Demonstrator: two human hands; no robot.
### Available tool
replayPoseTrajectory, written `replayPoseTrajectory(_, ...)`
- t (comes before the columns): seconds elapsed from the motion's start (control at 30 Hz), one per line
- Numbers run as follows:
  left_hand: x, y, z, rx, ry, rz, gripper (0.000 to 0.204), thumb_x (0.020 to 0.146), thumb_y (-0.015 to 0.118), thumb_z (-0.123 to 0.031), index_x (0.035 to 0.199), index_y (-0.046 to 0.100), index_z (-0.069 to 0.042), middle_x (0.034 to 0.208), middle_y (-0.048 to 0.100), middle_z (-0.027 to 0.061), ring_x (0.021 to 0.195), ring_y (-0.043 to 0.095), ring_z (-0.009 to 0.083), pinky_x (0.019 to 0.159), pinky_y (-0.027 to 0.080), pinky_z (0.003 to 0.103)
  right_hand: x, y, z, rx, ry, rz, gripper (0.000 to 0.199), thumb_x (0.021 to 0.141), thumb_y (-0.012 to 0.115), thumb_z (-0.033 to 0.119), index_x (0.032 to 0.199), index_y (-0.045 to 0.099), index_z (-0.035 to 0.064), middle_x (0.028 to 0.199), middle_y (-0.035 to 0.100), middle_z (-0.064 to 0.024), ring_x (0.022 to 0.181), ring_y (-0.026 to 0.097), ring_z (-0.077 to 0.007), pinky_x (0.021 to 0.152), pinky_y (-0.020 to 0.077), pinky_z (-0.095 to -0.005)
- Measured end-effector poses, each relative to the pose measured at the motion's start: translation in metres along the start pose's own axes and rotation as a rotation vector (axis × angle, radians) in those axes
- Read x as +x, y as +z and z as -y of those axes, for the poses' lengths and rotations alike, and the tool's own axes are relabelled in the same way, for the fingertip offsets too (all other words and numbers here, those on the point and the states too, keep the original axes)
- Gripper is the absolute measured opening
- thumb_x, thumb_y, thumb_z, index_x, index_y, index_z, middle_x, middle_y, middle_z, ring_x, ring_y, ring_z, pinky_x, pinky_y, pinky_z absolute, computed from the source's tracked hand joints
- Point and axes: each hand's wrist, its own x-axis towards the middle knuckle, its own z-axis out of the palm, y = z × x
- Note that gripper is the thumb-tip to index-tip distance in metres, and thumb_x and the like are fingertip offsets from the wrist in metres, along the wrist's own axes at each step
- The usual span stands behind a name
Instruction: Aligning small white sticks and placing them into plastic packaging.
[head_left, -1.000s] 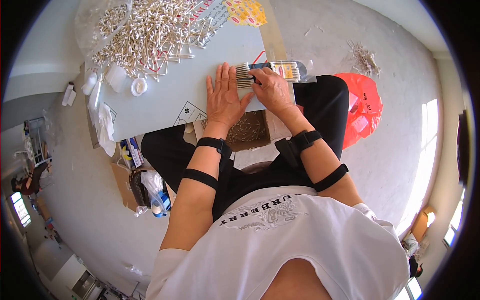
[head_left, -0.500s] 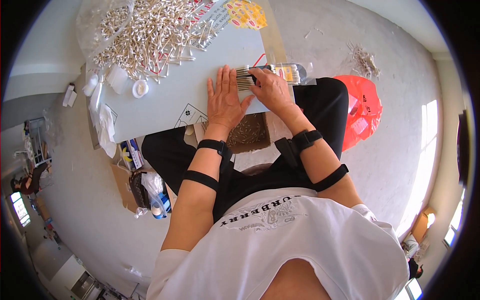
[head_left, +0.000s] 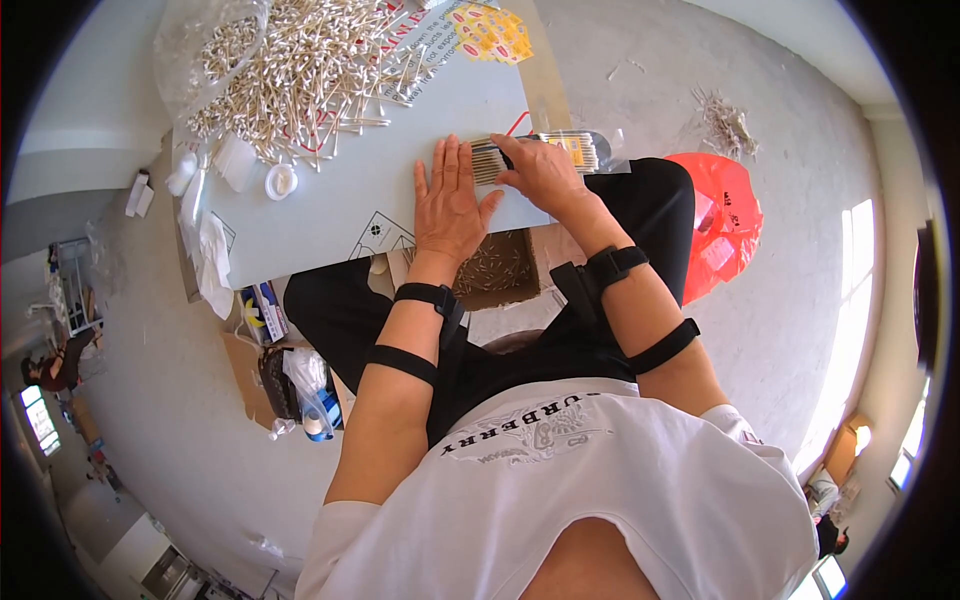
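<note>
A row of cotton swabs (head_left: 487, 163) lies side by side near the table's right edge. My left hand (head_left: 448, 200) rests flat at its left end, fingers stretched out and thumb apart. My right hand (head_left: 545, 178) bends over its right end, with thumb and forefinger gripping across the swabs; its other fingers are partly hidden. Beneath that hand a dark flat piece (head_left: 603, 147) with a rounded end reaches past the table edge. On it sit more swabs with a yellow label (head_left: 580, 150), seemingly inside a clear plastic bag (head_left: 618, 150).
A big heap of cotton swabs (head_left: 300, 75) spills from a clear bag at the far left. Yellow labels (head_left: 492, 33) lie farther back, and a small white round tub (head_left: 281, 181) stands left. Below are a carton with loose swabs (head_left: 500, 268) and a red bag (head_left: 715, 225).
My right hand has shifted very slightly, its forefinger reaching a little farther left over the row of swabs. My left hand has stayed almost still.
</note>
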Motion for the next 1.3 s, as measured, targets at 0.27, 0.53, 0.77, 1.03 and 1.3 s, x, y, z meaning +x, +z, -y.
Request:
replayPoseTrajectory(0.27,0.002,-0.004,-0.003,-0.004,-0.030,0.056,0.077,0.094,0.050,-0.048,0.150,0.025,-0.001,0.158,0.022,0.0150,0.148,0.016,0.0277,0.119,0.009,0.050,-0.011,-0.005,-0.016,0.052,0.004,-0.273,0.044,0.081,0.071,0.023,0.121,0.061,0.0106,0.110,0.065,-0.0101,0.105,0.061,-0.0307,0.087,0.0462,-0.0479)
replayPoseTrajectory(0.53,0.008,0.001,-0.023,-0.037,-0.062,0.062,0.080,0.093,0.054,-0.046,0.150,0.024,0.000,0.159,0.019,0.0173,0.148,0.014,0.0303,0.119,0.009,0.050,-0.044,0.001,-0.064,-0.212,0.096,-0.164,0.056,0.098,0.047,0.038,0.150,0.032,0.0226,0.158,0.024,-0.0061,0.147,0.018,-0.0260,0.117,0.0075,-0.0561)
replayPoseTrajectory(0.77,0.016,0.010,-0.051,-0.065,-0.032,0.051,0.081,0.093,0.054,-0.046,0.151,0.022,0.000,0.158,0.019,0.0174,0.148,0.014,0.0308,0.119,0.010,0.050,-0.043,0.007,-0.065,-0.082,0.106,-0.159,0.057,0.099,0.044,0.039,0.151,0.028,0.0223,0.159,0.022,-0.0063,0.148,0.016,-0.0275,0.117,0.0074,-0.0552)
replayPoseTrajectory(1.03,0.020,0.011,-0.059,-0.064,0.019,0.064,0.080,0.092,0.056,-0.044,0.151,0.023,0.000,0.158,0.021,0.0172,0.147,0.017,0.0309,0.118,0.012,0.050,-0.044,0.006,-0.066,-0.019,0.090,-0.178,0.057,0.099,0.045,0.039,0.151,0.030,0.0207,0.158,0.023,-0.0079,0.147,0.017,-0.0293,0.117,0.0090,-0.0558)
replayPoseTrajectory(1.3,0.025,0.014,-0.062,-0.049,0.046,0.043,0.083,0.091,0.055,-0.051,0.149,0.026,0.000,0.157,0.022,0.0178,0.147,0.018,0.0315,0.118,0.013,0.051,-0.045,-0.001,-0.071,0.054,0.051,-0.153,0.070,0.091,0.057,0.044,0.151,0.029,0.0213,0.159,0.022,-0.0077,0.147,0.016,-0.0296,0.117,0.0098,-0.0559)
